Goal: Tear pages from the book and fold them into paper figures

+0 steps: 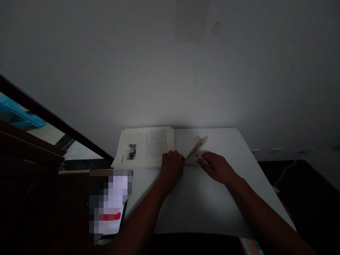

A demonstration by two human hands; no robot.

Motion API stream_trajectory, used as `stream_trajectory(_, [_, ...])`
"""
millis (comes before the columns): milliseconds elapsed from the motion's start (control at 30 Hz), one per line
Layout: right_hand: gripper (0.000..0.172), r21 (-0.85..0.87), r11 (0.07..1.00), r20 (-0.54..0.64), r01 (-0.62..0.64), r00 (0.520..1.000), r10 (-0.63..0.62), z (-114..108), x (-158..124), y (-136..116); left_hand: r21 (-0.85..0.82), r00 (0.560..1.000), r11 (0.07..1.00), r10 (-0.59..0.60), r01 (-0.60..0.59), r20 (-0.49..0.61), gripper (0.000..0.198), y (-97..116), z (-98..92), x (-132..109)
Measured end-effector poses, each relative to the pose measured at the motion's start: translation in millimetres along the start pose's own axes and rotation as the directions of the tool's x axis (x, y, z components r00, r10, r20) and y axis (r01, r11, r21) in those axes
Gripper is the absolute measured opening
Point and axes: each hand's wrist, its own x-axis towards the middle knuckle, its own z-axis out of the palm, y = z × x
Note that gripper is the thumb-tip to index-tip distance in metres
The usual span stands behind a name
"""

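Observation:
On a white table (202, 202) lies a stack of printed pages (145, 146) at the far left, against the wall. My left hand (171, 166) rests by the stack's right edge with its fingers curled and pinched on the lower end of a small folded piece of paper (197, 150). My right hand (216, 165) holds the same paper from the right, fingers closed on it. The paper stands tilted up between the two hands. The scene is dim.
A phone-like screen (110, 205) lies at the table's near left corner. A plain wall (170, 63) rises right behind the table. A dark rail (53, 120) runs down at the left. A cable (287, 170) lies on the floor at the right.

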Motion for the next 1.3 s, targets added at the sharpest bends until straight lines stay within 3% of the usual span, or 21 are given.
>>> stream_trajectory(167, [0.034,-0.123,0.983,0.043,-0.135,0.989,0.141,-1,1,-1,0.006,1.0,1.0,0.01,-0.01,-0.006,0.019,0,2.2,2])
stream_trajectory(367, [0.035,-0.206,0.963,0.056,-0.175,0.98,0.19,0,4,-2,0.016,1.0,1.0,-0.006,0.006,0.002,0.022,0,2.2,6])
stream_trajectory(533, [0.035,-0.225,0.951,0.062,-0.21,0.971,0.229,1,6,-2,-0.038,0.996,0.999,-0.026,0.023,-0.086,0.019,6,-1.6,6])
stream_trajectory(667, [0.033,-0.218,0.948,0.063,-0.232,0.966,0.251,0,8,-3,-0.135,0.988,0.988,0.062,-0.082,-0.143,0.02,25,1.6,-3])
stream_trajectory(767, [0.033,-0.202,0.943,0.063,-0.263,0.958,0.28,0,10,-4,-0.137,0.98,0.975,0.157,-0.174,-0.126,0.026,43,7.8,-11])
stream_trajectory(933, [0.034,-0.183,0.939,0.057,-0.29,0.951,0.304,1,12,-1,-0.067,0.988,0.991,0.113,-0.12,-0.105,0.042,60,16.8,-18])
stream_trajectory(1300, [0.031,-0.159,0.944,0.023,-0.289,0.955,0.296,1,14,1,-0.065,0.992,0.996,0.057,-0.065,-0.114,0.052,64,25.2,-23])
